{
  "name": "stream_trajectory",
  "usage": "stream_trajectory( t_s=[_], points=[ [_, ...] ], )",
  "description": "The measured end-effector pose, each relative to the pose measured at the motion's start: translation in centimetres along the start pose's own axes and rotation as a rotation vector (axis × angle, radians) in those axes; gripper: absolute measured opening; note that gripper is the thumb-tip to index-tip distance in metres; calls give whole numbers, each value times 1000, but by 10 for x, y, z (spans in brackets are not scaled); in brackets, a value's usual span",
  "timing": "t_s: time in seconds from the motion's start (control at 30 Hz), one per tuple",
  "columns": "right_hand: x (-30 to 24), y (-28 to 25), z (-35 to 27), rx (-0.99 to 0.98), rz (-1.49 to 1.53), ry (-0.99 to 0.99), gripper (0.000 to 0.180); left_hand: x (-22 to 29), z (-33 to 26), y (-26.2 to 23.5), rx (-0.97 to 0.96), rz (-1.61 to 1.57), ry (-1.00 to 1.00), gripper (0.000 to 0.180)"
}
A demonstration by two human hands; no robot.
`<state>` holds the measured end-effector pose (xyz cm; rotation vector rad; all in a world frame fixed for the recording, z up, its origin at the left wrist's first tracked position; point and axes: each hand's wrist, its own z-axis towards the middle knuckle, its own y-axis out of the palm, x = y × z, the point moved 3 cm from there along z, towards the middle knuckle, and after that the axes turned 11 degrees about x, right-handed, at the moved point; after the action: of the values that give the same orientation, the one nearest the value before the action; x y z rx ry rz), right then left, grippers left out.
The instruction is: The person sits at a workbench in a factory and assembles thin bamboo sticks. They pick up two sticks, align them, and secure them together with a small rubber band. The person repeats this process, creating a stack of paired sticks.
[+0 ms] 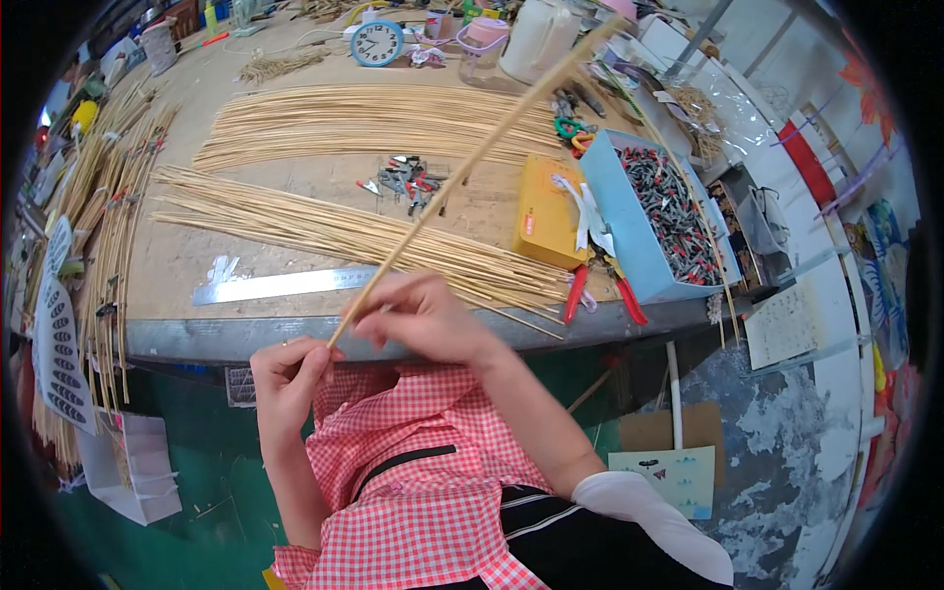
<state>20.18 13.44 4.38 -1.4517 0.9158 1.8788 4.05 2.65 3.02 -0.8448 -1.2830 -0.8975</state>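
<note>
Your left hand (290, 374) pinches the bottom end of a long thin bamboo stick (472, 167). Your grip there is tight around the stick, with the fingers curled in. Your right hand (423, 315) sits just above it and also holds the stick, with the fingertips closed on it. The stick leans up and away from you to the right, over the worktop (197, 256), and its far tip reaches near the white jug (536, 39).

On the worktop lie two big spreads of the same thin sticks (364, 123), one behind the other. A small heap of metal clips (411, 182) sits between them. A flat metal ruler (280, 285) lies near the front edge, just beside your right hand. To the right stands a blue box (615, 231) full of small clips with red ends, and a yellow box (546, 211) touches its side. Pliers with red handles (600, 290) lie at the front of the blue box. A blue clock (377, 42) stands at the back. More sticks hang along the left edge. You wear a red and white checked apron (413, 492).
</note>
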Motion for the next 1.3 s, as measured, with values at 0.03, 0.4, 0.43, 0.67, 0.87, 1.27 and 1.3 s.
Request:
stream_trajectory(
  t_s=[0.03,0.4,0.43,0.67,0.87,1.27,1.3],
  points=[
    [4,-12,11,5,-35,7,14,-1,1,-3,35,3,3,17],
    [37,-116,78,383,-1462,-411,15,-2,7,-19,215,113,188,12],
    [37,-122,80,396,-1502,-375,13,1,6,-19,216,110,179,12],
    [17,-111,57,482,-1292,-209,14,-8,7,-22,229,66,170,15],
    [12,-14,9,210,-236,60,23,-12,8,-24,219,43,160,16],
    [33,37,-6,245,66,38,23,-16,12,-25,284,46,197,15],
    [35,38,-7,253,75,44,22,-14,12,-25,285,64,205,14]
  ],
)
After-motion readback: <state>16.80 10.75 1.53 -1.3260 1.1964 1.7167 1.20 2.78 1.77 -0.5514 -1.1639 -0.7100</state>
